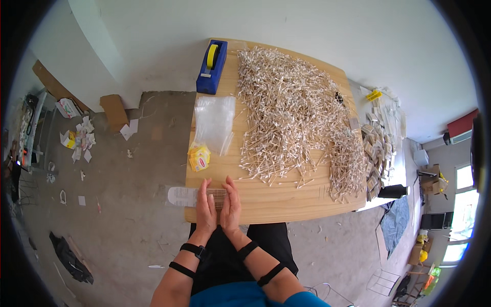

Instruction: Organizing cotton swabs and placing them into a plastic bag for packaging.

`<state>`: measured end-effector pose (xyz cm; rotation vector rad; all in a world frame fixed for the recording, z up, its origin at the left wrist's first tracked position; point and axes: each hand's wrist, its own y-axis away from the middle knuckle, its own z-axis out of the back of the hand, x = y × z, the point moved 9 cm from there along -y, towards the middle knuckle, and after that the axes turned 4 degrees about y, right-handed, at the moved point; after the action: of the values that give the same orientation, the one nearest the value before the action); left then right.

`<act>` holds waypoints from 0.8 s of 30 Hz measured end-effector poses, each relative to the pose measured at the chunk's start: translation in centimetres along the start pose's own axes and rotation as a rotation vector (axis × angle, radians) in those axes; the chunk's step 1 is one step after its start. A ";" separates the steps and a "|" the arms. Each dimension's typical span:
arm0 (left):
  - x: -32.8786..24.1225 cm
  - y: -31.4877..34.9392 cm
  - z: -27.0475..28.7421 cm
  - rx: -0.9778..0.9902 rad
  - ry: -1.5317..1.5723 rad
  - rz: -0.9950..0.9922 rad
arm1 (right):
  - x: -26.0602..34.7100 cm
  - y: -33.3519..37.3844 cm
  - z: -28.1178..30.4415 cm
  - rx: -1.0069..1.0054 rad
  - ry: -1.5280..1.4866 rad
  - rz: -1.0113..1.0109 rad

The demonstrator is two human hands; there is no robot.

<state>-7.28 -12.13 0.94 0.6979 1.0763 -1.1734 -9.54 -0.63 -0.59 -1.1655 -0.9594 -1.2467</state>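
Left grip [206, 211] and right grip [233, 209], thin sticks [219, 198] between the palms.

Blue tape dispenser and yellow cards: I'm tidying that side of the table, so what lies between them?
In the head view, clear plastic bags lie between the blue tape dispenser and the yellow cards.
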 end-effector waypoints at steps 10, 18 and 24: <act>-1.8 0.5 5.1 -0.064 -0.025 -0.074 | 2.6 0.3 2.4 0.376 0.346 0.183; -1.9 7.1 4.7 0.228 -0.417 -0.181 | 1.8 1.4 -1.7 0.671 0.871 0.429; -1.3 8.3 1.5 0.357 -0.547 -0.165 | 0.8 0.7 -2.3 0.633 0.998 0.464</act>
<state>1.12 -10.67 1.92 0.5148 0.4730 -1.6054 -8.90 -3.05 -0.29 -0.1540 -0.2413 -0.8586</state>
